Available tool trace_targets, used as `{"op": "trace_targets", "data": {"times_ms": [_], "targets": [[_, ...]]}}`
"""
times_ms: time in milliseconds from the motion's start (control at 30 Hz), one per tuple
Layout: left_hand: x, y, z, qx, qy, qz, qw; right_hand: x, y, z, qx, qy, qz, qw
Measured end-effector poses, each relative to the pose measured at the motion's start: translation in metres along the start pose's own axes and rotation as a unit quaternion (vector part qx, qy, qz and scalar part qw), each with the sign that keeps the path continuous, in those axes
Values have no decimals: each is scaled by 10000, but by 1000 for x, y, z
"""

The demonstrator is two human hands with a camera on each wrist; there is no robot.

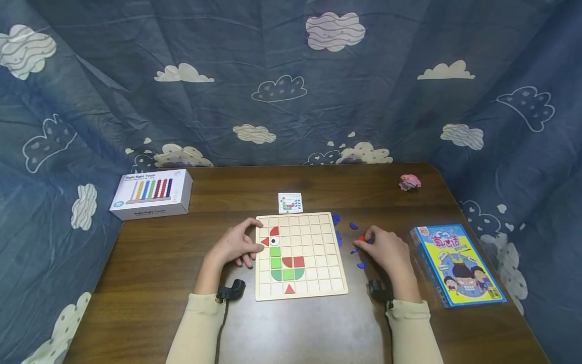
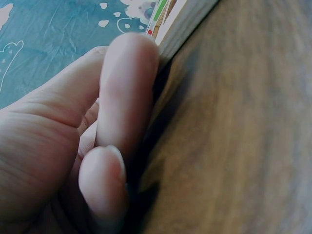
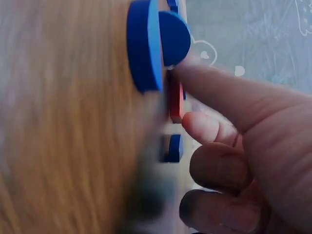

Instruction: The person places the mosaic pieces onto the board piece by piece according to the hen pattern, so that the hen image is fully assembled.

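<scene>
My left hand [image 1: 234,244] rests at the left edge of a square wooden grid board [image 1: 318,278], thumb and index fingertips spread apart along the rim. Its other fingers hang beside the edge, and the wrist view shows a fingertip close to the board's side. Red, green and white pieces lie on the board's left part, including an eye tile [image 1: 274,241] and a red triangle [image 1: 289,289]. Right of the board, my right hand [image 1: 386,248] pinches a small red piece [image 3: 176,102] between thumb and index finger. Blue half-round pieces [image 3: 144,46] lie around those fingertips.
Behind the board lies a small pattern card [image 1: 290,202]. A white box [image 1: 152,194] stands at the back left, a blue game box [image 1: 459,265] at the right, and a pink figurine [image 1: 409,182] at the back right. Several blue pieces [image 1: 338,238] lie along the board's right edge.
</scene>
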State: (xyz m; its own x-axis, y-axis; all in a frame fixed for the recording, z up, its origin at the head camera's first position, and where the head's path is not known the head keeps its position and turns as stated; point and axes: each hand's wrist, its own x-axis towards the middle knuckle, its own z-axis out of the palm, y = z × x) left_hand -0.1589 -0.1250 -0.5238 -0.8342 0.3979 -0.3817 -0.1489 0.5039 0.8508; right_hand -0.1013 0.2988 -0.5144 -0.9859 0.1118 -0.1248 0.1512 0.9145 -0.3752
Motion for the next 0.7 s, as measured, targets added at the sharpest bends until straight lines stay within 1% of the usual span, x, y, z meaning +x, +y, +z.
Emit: {"op": "trace_targets", "data": {"times_ms": [100, 367, 433, 567, 633, 700], "targets": [[0, 1, 0, 15, 21, -12, 10000, 0, -1, 2, 6, 123, -63, 9999], [-2, 3, -1, 37, 32, -27, 10000, 3, -5, 5, -34, 373, 104, 9992], [-2, 3, -1, 43, 39, -26, 10000, 4, -8, 6, -2, 338, 31, 9994], [-2, 2, -1, 29, 47, -38, 10000, 4, -14, 7, 84, 94, -254, 9996], [-1, 2, -1, 21, 45, -48, 10000, 4, -15, 7, 94, 51, -392, 9992], [-1, 2, -1, 23, 34, -49, 10000, 4, -16, 9, 107, 82, -413, 9991]]}}
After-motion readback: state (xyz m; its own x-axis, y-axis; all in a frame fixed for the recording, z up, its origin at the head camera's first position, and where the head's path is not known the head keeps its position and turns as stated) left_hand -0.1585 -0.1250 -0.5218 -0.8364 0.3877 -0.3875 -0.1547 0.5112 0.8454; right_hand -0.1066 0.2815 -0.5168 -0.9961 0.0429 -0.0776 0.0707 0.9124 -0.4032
